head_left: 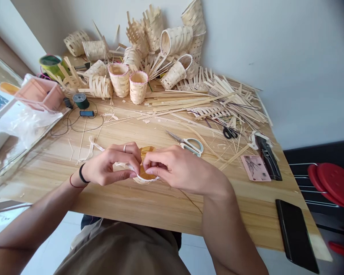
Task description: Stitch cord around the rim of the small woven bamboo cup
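A small woven basket (145, 180) with a white strip along its rim sits near the front of the table, mostly hidden by my hands. With thumb and fingers my left hand (114, 164) pinches the rim on its left side. My right hand (174, 164) is closed in a pinch over the basket's opening; what lies between its fingertips is too small to make out. A thin dark thread (191, 199) trails from beneath that hand toward the table's front edge. Loose white strip (92, 147) lies beyond my left hand. Just behind my right hand are pale-handled scissors (190, 145).
Several woven baskets (119, 80) and piles of wooden strips (235, 95) crowd the back. Thread spools (80, 101) and a pink bin (41, 93) stand left. Black-handled scissors (230, 133), a pink card (255, 168) and a phone (296, 235) lie right. Red stools (336, 183) stand beyond.
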Demonstrator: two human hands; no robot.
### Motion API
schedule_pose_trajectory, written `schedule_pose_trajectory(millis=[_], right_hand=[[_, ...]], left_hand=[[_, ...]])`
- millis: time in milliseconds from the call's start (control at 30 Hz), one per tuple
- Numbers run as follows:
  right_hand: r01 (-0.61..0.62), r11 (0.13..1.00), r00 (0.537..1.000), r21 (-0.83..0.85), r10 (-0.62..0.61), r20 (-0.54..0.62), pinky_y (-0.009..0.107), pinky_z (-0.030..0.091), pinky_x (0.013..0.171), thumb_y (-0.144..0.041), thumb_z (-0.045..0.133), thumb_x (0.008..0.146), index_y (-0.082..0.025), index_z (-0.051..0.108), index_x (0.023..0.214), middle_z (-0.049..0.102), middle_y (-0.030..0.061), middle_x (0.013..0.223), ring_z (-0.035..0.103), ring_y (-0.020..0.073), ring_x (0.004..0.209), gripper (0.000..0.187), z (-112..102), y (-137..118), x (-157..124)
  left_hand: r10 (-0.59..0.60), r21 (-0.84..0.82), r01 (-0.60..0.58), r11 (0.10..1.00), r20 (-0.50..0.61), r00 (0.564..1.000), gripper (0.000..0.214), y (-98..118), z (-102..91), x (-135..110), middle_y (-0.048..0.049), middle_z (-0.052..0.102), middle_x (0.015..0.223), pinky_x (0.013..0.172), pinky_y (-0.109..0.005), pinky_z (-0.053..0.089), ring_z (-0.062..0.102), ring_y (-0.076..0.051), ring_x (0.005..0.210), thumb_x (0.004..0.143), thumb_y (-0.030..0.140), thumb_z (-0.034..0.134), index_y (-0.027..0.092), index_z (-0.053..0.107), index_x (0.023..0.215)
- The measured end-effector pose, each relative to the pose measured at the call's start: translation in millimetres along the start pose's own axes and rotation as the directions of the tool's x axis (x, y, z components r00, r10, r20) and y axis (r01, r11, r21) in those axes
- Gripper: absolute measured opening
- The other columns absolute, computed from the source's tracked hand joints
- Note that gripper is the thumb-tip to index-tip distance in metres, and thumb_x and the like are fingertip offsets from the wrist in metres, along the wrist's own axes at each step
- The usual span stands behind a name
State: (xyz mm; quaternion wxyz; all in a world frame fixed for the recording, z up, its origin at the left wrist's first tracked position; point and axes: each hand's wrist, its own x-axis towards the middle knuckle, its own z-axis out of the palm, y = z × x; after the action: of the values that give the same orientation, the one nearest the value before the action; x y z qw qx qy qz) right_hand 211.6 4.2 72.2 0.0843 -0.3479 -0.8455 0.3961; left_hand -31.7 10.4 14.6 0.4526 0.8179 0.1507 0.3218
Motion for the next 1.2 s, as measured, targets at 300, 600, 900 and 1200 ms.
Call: schedule_pose_trajectory(millis=[300, 600, 900, 1200], right_hand=[[0.069, 0.998, 0.992, -0.005, -0.069, -0.101, 0.024, 0.044, 0.075, -0.001, 0.065, 0.095, -0.018, 0.075, 0.094, 0.077, 0.0003, 0.091, 0.067, 0.013, 0.08, 0.02, 4, -1, 6], [0.033, 0.997, 0.998, 0.068, -0.03, -0.051, 0.023, 0.042, 0.074, -0.001, 0.066, 0.095, -0.017, 0.077, 0.09, 0.075, -0.0006, 0.088, 0.064, 0.0117, 0.077, 0.02, -1, -3, 21], [0.073, 0.99, 0.997, 0.118, -0.068, -0.041, 0.023, 0.044, 0.076, -0.002, 0.068, 0.095, -0.017, 0.077, 0.092, 0.076, 0.0005, 0.091, 0.066, 0.013, 0.081, 0.018, 1, 4, 23], [0.104, 0.988, 0.992, 0.117, -0.095, -0.077, 0.022, 0.043, 0.074, -0.001, 0.069, 0.094, -0.017, 0.077, 0.089, 0.075, -0.0013, 0.087, 0.065, 0.0107, 0.077, 0.018, 4, 6, 23]], left_hand=[[-0.014, -0.052, 0.013, 0.999, -0.019, 1.0, 0.006, -7, -4.4, -2, -0.0103, 0.071, 0.093, 0.087, -0.032, 0.054, 0.065, -0.019, 0.092, 0.096, 0.017, 0.068, 0.016, 0.074, 0.095], [-0.006, -0.015, 0.005, 1.0, -0.088, 0.996, 0.013, -7, -5.5, -4, -0.0107, 0.071, 0.091, 0.085, -0.032, 0.053, 0.064, -0.019, 0.09, 0.099, 0.024, 0.066, 0.016, 0.074, 0.092], [-0.046, -0.046, 0.043, 0.998, -0.063, 0.997, 0.009, -7, -7.4, -7, -0.0102, 0.071, 0.093, 0.086, -0.031, 0.052, 0.064, -0.019, 0.091, 0.098, 0.021, 0.067, 0.018, 0.075, 0.095], [-0.044, -0.072, 0.041, 0.997, -0.051, 0.998, 0.009, -9, -8.7, -6, -0.0105, 0.07, 0.093, 0.087, -0.031, 0.054, 0.065, -0.019, 0.092, 0.097, 0.017, 0.066, 0.017, 0.074, 0.095]])
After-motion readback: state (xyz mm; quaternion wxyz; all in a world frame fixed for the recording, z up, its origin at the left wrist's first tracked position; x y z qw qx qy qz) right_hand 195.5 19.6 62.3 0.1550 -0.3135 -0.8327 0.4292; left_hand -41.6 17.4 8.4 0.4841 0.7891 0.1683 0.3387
